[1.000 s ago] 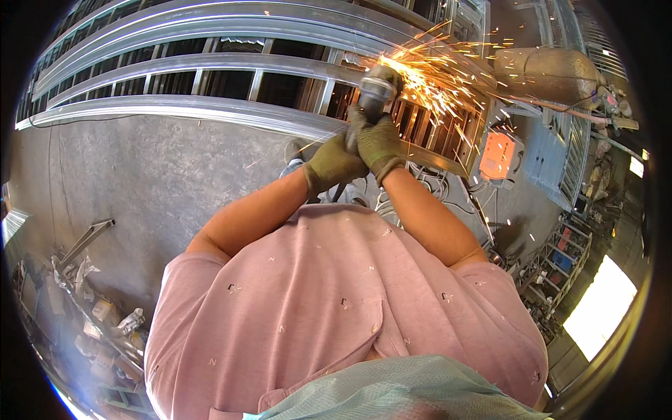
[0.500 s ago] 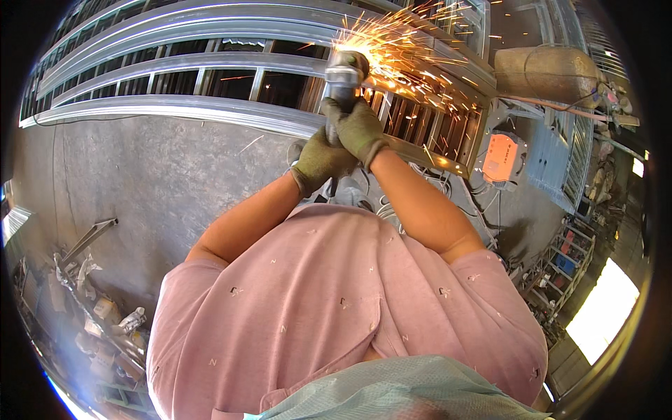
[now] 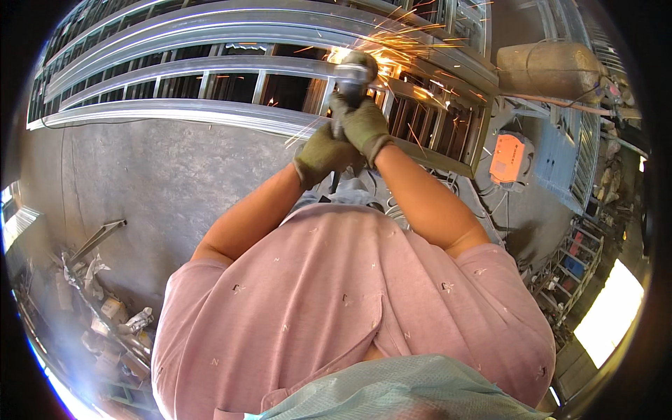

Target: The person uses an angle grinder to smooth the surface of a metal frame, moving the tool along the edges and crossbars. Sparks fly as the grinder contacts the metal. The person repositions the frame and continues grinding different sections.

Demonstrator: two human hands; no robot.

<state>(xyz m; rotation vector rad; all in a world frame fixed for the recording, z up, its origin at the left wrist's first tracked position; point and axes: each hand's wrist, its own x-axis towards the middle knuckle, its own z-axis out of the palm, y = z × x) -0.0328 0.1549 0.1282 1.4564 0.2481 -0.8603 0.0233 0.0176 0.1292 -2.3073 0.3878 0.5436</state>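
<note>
through the head view i have both arms reaching forward, away from the chest, and meeting in front of the pink shirt [image 3: 336, 294]. the left forearm [image 3: 253, 213] slants up and inward from the left side; the right forearm [image 3: 428, 192] slants up and inward from the other, so the two make a peak with the gloves at its tip. both elbows are bent and sit out wide, close to the short sleeves.

i read the right hand [image 3: 365, 127] as the forward one, in an olive glove, closed on the body of an angle grinder [image 3: 353, 73] just behind its head. the left hand [image 3: 325, 152], gloved the same way, sits lower and further back, closed around the rear part of the tool; its fingertips i can't make out. the gloves touch or overlap where they meet.

the grinder points away from the body, its head over the metal frames [image 3: 290, 64], and a bright spray of sparks [image 3: 406, 47] fans out mostly to the right. to the right of the arms i also see an orange machine [image 3: 508, 159] on the floor.
</note>
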